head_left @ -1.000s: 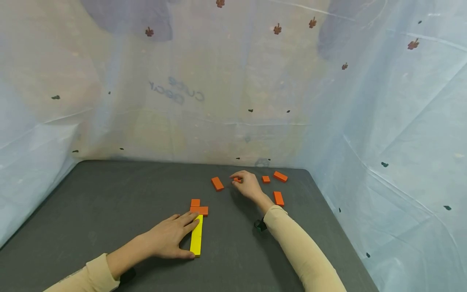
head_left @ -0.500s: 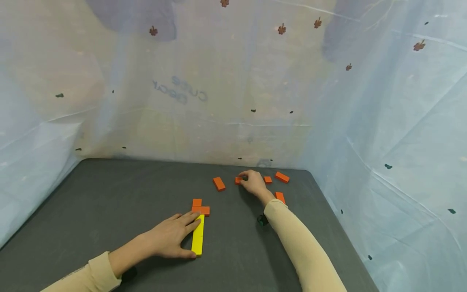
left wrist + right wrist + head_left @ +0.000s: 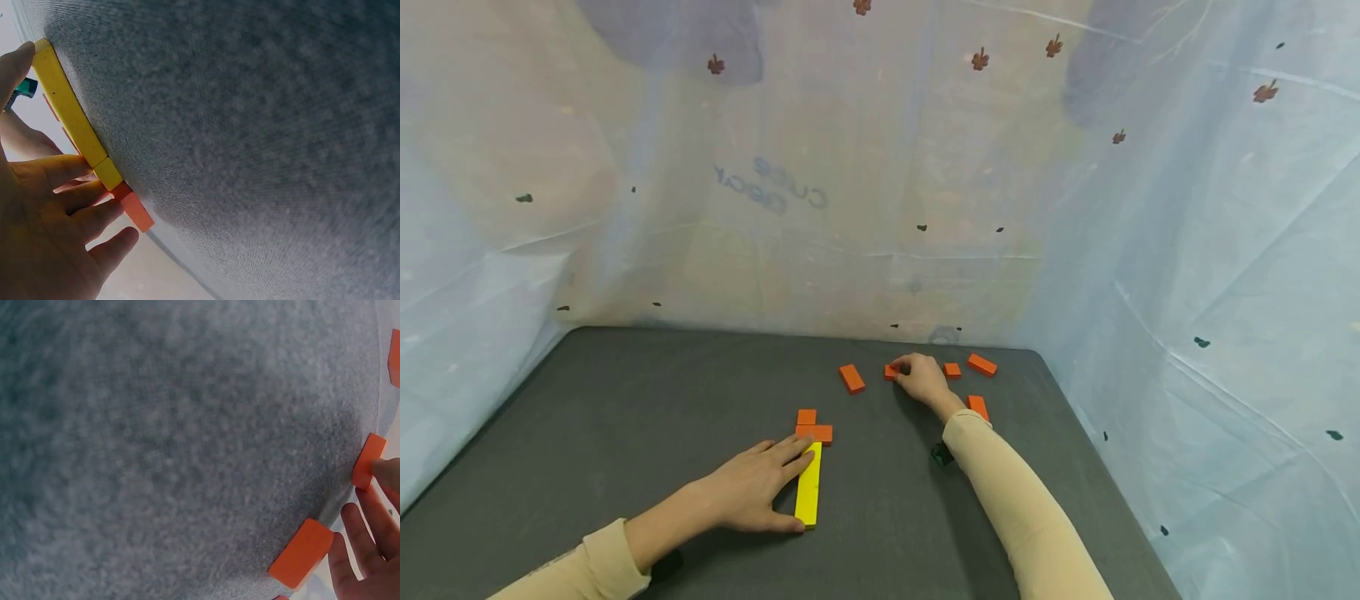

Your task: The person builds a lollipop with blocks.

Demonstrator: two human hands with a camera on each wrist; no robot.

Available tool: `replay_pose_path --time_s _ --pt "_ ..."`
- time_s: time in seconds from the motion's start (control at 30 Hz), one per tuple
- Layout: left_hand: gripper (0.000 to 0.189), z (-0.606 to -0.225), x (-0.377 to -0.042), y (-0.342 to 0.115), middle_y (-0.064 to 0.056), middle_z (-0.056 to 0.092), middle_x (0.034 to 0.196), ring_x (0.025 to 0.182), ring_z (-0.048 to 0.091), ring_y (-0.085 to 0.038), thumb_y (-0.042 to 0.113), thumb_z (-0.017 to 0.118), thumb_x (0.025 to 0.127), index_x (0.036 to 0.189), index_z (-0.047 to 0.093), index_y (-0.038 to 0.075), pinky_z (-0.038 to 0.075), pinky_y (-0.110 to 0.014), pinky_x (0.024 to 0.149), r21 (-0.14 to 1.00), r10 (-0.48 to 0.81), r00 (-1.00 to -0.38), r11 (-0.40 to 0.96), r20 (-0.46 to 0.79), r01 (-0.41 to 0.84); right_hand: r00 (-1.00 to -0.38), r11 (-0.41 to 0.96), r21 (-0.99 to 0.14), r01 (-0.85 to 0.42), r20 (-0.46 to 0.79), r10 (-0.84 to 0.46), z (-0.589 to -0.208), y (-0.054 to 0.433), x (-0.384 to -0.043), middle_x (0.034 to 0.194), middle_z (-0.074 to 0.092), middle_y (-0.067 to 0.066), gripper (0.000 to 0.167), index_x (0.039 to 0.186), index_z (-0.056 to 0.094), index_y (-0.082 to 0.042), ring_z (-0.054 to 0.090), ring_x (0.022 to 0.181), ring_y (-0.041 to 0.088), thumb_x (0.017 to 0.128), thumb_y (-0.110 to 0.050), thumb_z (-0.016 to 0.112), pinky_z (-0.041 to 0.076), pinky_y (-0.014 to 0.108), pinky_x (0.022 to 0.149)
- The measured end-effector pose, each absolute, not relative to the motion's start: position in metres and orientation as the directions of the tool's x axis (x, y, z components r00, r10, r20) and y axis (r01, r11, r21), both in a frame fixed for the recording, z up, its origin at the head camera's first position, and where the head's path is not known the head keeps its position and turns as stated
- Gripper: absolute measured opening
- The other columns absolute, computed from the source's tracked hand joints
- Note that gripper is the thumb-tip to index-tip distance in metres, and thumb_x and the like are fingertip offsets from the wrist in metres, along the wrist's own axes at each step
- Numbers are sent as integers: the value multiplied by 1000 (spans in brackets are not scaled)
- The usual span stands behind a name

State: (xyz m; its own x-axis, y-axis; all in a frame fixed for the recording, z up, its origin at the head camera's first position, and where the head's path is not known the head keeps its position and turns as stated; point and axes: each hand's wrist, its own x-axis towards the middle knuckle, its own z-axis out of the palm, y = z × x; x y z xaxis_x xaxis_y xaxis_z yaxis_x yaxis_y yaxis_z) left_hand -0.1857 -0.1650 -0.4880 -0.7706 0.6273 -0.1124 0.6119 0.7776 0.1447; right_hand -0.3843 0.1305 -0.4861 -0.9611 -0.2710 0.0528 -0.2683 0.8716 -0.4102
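My left hand (image 3: 741,492) lies beside a long yellow strip (image 3: 808,492), its thumb at the near end and fingertips at the far end. In the left wrist view the strip is a long yellow block (image 3: 69,103) and a short yellow block (image 3: 107,174) end to end, with straight fingers along their side. Beyond it an orange block (image 3: 823,434) lies crosswise, with a smaller orange block (image 3: 807,417) against its far side. My right hand (image 3: 927,382) pinches another orange block (image 3: 369,461) between thumb and finger at the back of the table, partly hidden by the fingers.
Loose orange blocks lie around the right hand: a tilted one (image 3: 852,379) to its left, a small one (image 3: 952,371) and a longer one (image 3: 982,365) to its right, and one (image 3: 977,406) behind the wrist. A plastic sheet (image 3: 820,275) hangs behind the dark table (image 3: 662,392).
The right hand's fingers have come down onto the orange block and pinch it, with the hand slightly farther right. The left hand stays at the yellow strip. The head view has shifted slightly.
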Motion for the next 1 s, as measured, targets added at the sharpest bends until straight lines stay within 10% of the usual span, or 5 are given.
replay_pose_path --time_s 1.0 --pt "104 -489 -186 -163 -6 23 159 145 26 -26 85 44 75 151 33 15 30 -55 111 144 632 -766 774 -117 616 -847 677 -511 -529 267 -460 -457 98 -338 119 65 2 26 116 70 -17 60 108 24 91 -25 67 51 42 88"
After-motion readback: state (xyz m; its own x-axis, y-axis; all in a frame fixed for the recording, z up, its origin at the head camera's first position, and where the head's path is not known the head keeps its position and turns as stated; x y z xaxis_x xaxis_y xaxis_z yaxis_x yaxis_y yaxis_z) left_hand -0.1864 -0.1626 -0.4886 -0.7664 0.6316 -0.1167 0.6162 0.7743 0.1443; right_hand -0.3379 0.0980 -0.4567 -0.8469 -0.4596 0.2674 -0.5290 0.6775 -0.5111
